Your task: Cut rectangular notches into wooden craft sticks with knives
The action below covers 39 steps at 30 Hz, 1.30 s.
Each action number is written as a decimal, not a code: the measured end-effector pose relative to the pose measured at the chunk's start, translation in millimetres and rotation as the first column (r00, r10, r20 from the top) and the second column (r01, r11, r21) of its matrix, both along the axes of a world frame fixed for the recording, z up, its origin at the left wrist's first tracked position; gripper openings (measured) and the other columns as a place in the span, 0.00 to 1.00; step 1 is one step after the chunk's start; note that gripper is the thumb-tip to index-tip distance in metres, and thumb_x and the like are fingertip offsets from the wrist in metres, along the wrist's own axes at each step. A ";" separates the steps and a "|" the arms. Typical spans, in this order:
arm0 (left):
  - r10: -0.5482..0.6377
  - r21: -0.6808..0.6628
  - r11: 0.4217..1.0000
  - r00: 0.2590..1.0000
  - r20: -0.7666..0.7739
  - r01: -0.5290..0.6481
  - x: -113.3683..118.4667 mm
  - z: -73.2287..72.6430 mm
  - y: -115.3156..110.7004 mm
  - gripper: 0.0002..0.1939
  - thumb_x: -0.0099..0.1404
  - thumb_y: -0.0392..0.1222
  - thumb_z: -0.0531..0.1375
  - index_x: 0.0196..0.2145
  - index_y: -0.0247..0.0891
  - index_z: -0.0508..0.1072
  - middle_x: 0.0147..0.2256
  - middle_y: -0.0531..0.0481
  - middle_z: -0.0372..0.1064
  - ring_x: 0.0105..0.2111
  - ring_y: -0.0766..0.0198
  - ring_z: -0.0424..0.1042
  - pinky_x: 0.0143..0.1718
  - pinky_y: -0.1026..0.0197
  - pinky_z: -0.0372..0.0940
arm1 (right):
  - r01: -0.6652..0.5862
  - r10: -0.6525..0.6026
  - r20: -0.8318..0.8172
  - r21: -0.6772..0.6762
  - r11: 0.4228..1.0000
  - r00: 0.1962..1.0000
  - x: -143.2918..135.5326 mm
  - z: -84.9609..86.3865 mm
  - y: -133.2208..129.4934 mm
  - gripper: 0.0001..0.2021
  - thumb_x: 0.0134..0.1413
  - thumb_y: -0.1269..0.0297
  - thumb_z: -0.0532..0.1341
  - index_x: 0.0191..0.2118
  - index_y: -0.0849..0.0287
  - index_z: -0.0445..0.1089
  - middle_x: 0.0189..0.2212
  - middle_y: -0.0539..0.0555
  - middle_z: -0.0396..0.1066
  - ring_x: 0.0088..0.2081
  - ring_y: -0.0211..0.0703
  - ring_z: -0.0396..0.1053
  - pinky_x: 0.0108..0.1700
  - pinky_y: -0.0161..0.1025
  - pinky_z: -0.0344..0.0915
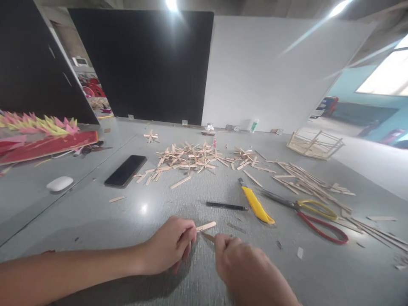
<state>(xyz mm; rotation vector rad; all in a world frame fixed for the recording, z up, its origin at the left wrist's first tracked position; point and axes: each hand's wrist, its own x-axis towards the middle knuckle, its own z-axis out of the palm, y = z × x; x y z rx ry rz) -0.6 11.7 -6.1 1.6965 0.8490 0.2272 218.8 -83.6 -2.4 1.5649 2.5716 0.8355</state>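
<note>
My left hand [174,244] is closed around one end of a small wooden craft stick [208,226], whose rounded end points to the right. Close beside it, my right hand [245,263] is closed on a thin, pointed, brownish blade-like piece [208,237]; its tip comes up against or near the stick, and the rest is hidden in the fist. Just beyond the hands lie a black pen-like rod [226,206] and a yellow utility knife [256,203]. Scissors [298,206] with one yellow and one red handle rest farther right.
A pile of craft sticks [191,156] spreads across the middle of the table, with longer wooden strips [306,182] at right. A phone [126,171] and white case [60,184] lie left. A small stick frame [315,144] stands back right; upright panels [143,63] close the rear.
</note>
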 end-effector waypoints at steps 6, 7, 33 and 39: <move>0.020 0.007 1.000 1.000 -0.001 -0.020 1.3 -0.6 -1.3 0.20 0.78 0.51 0.50 0.30 0.40 0.62 0.22 0.57 0.63 0.12 0.72 0.61 0.09 0.73 0.51 | -0.049 0.048 0.009 0.040 0.998 0.999 21.5 -0.2 24.9 0.13 0.42 0.79 0.66 0.31 0.54 0.64 0.20 0.47 0.67 0.19 0.41 0.67 0.22 0.39 0.51; 0.022 0.009 1.000 1.000 0.001 -0.022 1.6 -0.6 -1.4 0.19 0.78 0.52 0.50 0.30 0.40 0.62 0.22 0.57 0.63 0.12 0.72 0.61 0.09 0.73 0.50 | -0.030 0.029 0.011 0.055 0.998 1.000 18.1 -1.2 22.6 0.12 0.43 0.78 0.65 0.30 0.55 0.64 0.20 0.49 0.67 0.19 0.42 0.66 0.21 0.39 0.51; 0.029 -0.148 0.989 1.000 0.006 -0.028 3.7 -7.0 5.7 0.24 0.77 0.64 0.45 0.41 0.40 0.64 0.21 0.57 0.67 0.12 0.67 0.64 0.08 0.70 0.55 | 0.150 -0.134 -0.102 0.171 0.974 0.986 -29.1 18.6 2.8 0.06 0.57 0.77 0.61 0.33 0.62 0.73 0.23 0.53 0.67 0.23 0.42 0.68 0.23 0.36 0.62; 0.042 -0.122 0.992 0.997 0.069 -0.033 5.5 -8.6 7.0 0.31 0.74 0.73 0.44 0.38 0.41 0.64 0.19 0.60 0.60 0.13 0.71 0.55 0.12 0.70 0.52 | 0.023 -0.008 -0.097 0.153 0.988 0.995 -14.3 22.2 7.0 0.22 0.54 0.79 0.59 0.56 0.70 0.73 0.32 0.57 0.74 0.29 0.41 0.73 0.24 0.33 0.67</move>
